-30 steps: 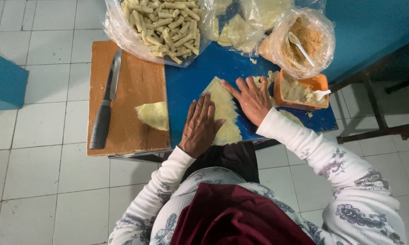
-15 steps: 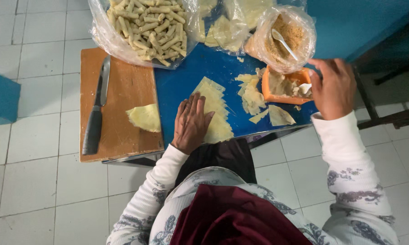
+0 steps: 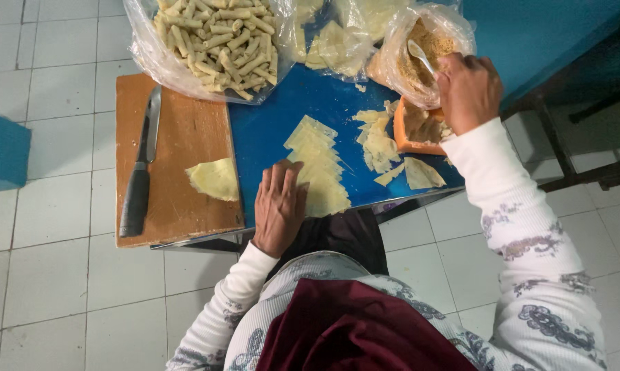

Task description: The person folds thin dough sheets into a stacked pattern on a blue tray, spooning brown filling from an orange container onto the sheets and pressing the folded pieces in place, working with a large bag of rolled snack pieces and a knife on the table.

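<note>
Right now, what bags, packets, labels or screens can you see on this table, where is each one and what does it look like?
Clear plastic bag of rolls: top left, half over the wooden board, open, full of pale rolled sticks.
Clear plastic bag of wrappers: top middle, holding flat pale yellow sheets.
Small clear bag of filling: top right, brown crumbs, white spoon inside, right hand at it.
No labels, signs or screens show.

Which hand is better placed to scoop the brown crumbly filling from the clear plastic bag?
The right hand. It is already at the clear plastic bag of brown filling, by the white plastic spoon. The left hand lies flat on the pale yellow dough triangle, farther away.
</note>
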